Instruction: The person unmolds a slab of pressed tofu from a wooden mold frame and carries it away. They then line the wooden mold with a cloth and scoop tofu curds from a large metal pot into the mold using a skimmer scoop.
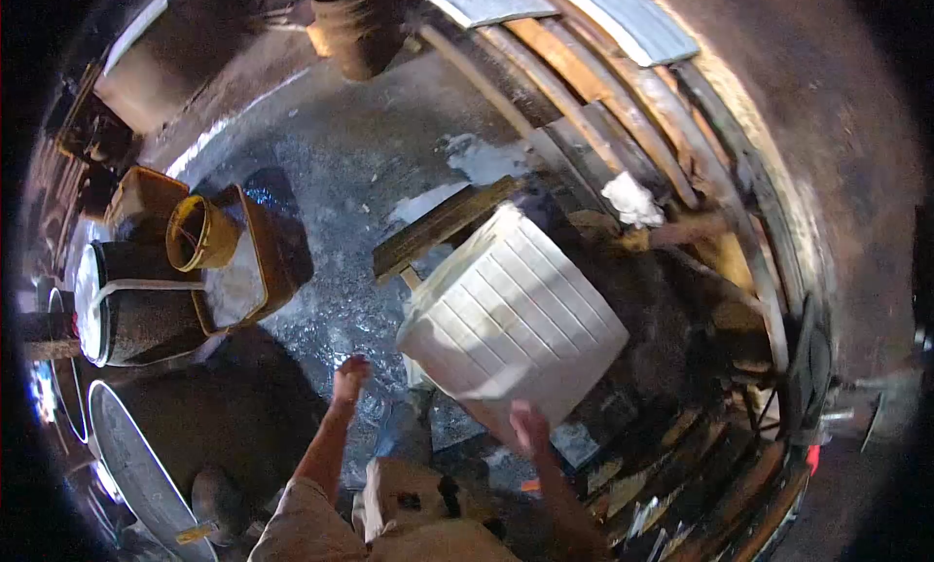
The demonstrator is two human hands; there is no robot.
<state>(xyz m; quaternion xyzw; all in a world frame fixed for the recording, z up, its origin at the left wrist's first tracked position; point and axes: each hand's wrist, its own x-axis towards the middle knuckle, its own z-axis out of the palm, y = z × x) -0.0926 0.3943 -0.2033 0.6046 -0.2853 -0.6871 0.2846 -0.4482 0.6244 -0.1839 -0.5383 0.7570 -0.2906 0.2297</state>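
A large white block with parallel grooves (525,309) sits tilted in front of me, beside a wooden beam (448,226). My right hand (530,428) is at the block's near edge. It is blurred, and whether it grips the block or only overlaps it in view cannot be told. Left of the block, over the wet floor, my left hand (352,378) is apart from it. Its fingers are curled in, and nothing shows in them. What holds up the block is mostly hidden beneath it.
The floor (341,144) is wet. On the left stand a yellow bucket (202,233), a rectangular tub (255,270), a dark drum (146,319) and a large round-rimmed vessel (136,445). Wooden planks (584,66) line the right, with a white lump (632,200) near them. A barrel (355,27) stands at the back.
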